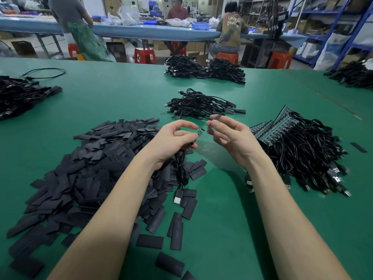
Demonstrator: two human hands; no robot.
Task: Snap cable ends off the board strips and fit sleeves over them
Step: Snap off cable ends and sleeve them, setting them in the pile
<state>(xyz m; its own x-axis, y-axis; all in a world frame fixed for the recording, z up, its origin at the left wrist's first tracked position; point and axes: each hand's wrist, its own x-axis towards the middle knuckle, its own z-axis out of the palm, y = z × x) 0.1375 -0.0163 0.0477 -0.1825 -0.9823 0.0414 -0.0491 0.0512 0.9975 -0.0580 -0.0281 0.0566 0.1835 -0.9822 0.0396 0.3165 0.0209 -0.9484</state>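
My left hand pinches the small board end of a cable, my right hand pinches a flat black sleeve just beside it, and if the sleeve mouth stays flattened the board could catch on its edge.

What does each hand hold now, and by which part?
The left hand grips a cable just behind its small board end. The right hand pinches a black sleeve at its two ends.
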